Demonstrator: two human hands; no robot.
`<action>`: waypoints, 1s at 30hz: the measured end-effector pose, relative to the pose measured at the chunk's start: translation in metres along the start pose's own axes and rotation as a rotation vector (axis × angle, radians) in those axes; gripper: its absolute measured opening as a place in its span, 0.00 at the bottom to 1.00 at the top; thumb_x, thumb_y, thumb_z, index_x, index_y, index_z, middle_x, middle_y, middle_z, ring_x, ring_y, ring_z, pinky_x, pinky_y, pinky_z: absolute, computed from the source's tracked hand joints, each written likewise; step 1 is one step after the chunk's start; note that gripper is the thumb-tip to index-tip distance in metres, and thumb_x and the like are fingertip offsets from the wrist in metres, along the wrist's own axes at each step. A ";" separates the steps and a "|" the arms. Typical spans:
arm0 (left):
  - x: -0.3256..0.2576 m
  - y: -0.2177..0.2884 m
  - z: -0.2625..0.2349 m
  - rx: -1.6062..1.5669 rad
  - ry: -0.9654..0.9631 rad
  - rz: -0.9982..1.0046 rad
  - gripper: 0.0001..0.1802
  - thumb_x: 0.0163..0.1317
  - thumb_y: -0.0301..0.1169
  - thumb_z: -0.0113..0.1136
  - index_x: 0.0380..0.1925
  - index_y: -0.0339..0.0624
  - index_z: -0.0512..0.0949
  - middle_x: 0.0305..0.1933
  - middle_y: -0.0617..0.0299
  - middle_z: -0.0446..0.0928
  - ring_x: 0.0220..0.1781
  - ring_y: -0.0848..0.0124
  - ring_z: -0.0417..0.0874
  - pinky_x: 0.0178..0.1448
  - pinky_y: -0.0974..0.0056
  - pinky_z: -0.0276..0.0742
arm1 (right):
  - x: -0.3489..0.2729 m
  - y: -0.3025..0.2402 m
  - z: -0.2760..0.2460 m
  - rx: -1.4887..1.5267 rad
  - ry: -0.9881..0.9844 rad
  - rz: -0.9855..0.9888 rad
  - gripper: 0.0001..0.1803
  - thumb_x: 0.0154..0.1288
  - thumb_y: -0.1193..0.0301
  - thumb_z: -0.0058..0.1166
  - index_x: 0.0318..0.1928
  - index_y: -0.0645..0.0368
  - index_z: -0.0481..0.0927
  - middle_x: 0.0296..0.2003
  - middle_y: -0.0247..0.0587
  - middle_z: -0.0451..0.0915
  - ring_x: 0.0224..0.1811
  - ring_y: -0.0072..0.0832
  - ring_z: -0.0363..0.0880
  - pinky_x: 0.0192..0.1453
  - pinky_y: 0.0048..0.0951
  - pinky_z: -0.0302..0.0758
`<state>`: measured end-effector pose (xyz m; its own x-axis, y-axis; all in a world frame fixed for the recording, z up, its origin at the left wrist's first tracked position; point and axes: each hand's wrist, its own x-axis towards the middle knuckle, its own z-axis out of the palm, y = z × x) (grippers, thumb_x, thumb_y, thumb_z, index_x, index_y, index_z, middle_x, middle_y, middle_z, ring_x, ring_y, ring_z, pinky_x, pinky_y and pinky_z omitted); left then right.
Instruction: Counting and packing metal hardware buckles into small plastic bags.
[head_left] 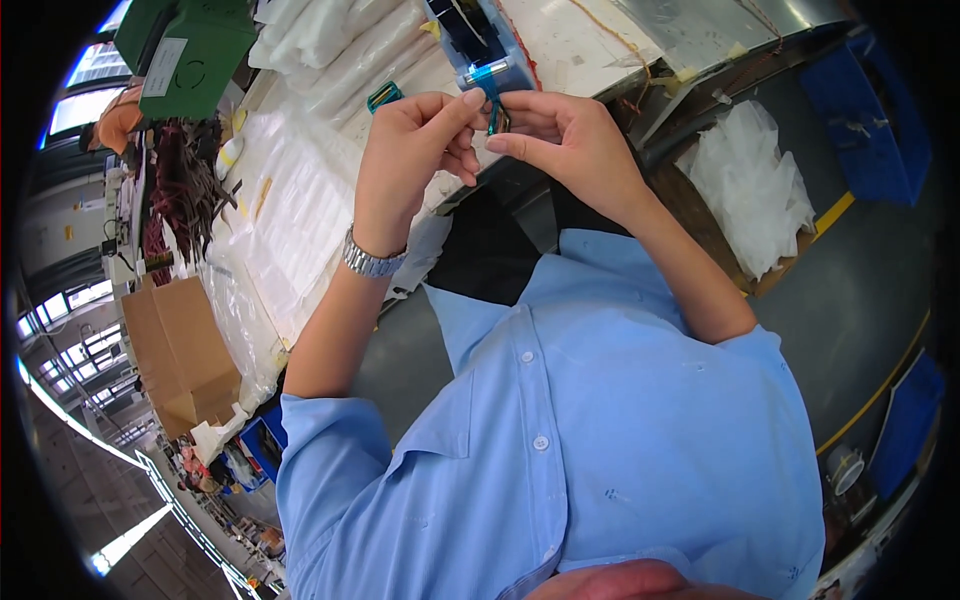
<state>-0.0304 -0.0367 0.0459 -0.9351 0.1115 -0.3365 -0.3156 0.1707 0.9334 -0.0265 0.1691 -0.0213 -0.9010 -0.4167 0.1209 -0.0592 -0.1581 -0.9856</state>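
Observation:
Both my hands are raised together at the front of a blue tape dispenser (512,72). A strip of shiny blue-green tape (489,84) runs down from it between my fingers. My left hand (415,145), with a metal watch (372,258) on its wrist, pinches at the tape with thumb and forefinger, other fingers loosely curled. My right hand (575,140) grips a small shiny metal piece (498,122) partly covered in blue-green film; its exact kind is too small to tell. A similar piece with blue-green film (384,96) lies on the table left of the dispenser.
Clear plastic bags (335,50) and white sheets (290,190) cover the table's left side. Further left are a green box (190,60), dark red strips (185,170) and an open cardboard box (180,350). At right, white plastic film (750,180) fills a carton near a blue bin (870,120).

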 end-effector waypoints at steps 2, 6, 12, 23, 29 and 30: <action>-0.011 -0.007 0.002 0.102 0.061 0.151 0.13 0.76 0.33 0.68 0.36 0.32 0.85 0.27 0.64 0.82 0.27 0.76 0.85 0.32 0.71 0.82 | -0.001 0.001 0.000 0.013 0.019 0.011 0.23 0.73 0.72 0.69 0.64 0.71 0.83 0.52 0.43 0.90 0.55 0.22 0.89 0.63 0.26 0.83; -0.033 -0.035 0.026 0.290 0.200 0.469 0.07 0.71 0.22 0.69 0.46 0.31 0.86 0.37 0.62 0.86 0.36 0.74 0.89 0.39 0.70 0.86 | 0.003 0.004 0.003 0.130 0.044 0.078 0.22 0.74 0.71 0.69 0.62 0.71 0.84 0.48 0.42 0.91 0.51 0.21 0.89 0.60 0.23 0.83; -0.028 -0.062 0.048 0.446 0.426 0.795 0.10 0.68 0.18 0.69 0.48 0.32 0.86 0.40 0.57 0.88 0.38 0.70 0.91 0.44 0.67 0.87 | 0.003 0.002 0.018 0.249 0.179 0.018 0.23 0.72 0.67 0.71 0.59 0.73 0.85 0.41 0.42 0.93 0.41 0.17 0.88 0.47 0.20 0.84; -0.025 -0.085 0.057 0.496 0.404 0.791 0.05 0.69 0.21 0.66 0.43 0.35 0.87 0.34 0.52 0.86 0.34 0.59 0.89 0.38 0.62 0.82 | -0.016 0.020 0.015 0.306 0.183 0.190 0.18 0.77 0.66 0.66 0.53 0.72 0.89 0.38 0.41 0.91 0.38 0.19 0.87 0.45 0.21 0.85; -0.046 -0.077 0.058 0.142 0.240 0.525 0.09 0.77 0.23 0.61 0.45 0.25 0.85 0.35 0.55 0.88 0.33 0.69 0.91 0.39 0.66 0.88 | -0.041 0.012 0.002 -0.031 0.079 0.108 0.17 0.77 0.67 0.66 0.56 0.68 0.89 0.41 0.36 0.91 0.44 0.17 0.87 0.51 0.24 0.84; -0.049 -0.076 0.057 -0.094 0.173 0.424 0.09 0.77 0.24 0.62 0.44 0.26 0.85 0.35 0.56 0.87 0.33 0.69 0.91 0.38 0.66 0.88 | -0.043 0.015 0.002 0.013 0.057 0.065 0.18 0.76 0.68 0.67 0.58 0.69 0.88 0.42 0.37 0.91 0.45 0.17 0.87 0.51 0.23 0.83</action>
<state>0.0484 0.0002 -0.0159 -0.9954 -0.0141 0.0951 0.0942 0.0546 0.9941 0.0128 0.1827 -0.0407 -0.9258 -0.3747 0.0496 0.0055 -0.1445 -0.9895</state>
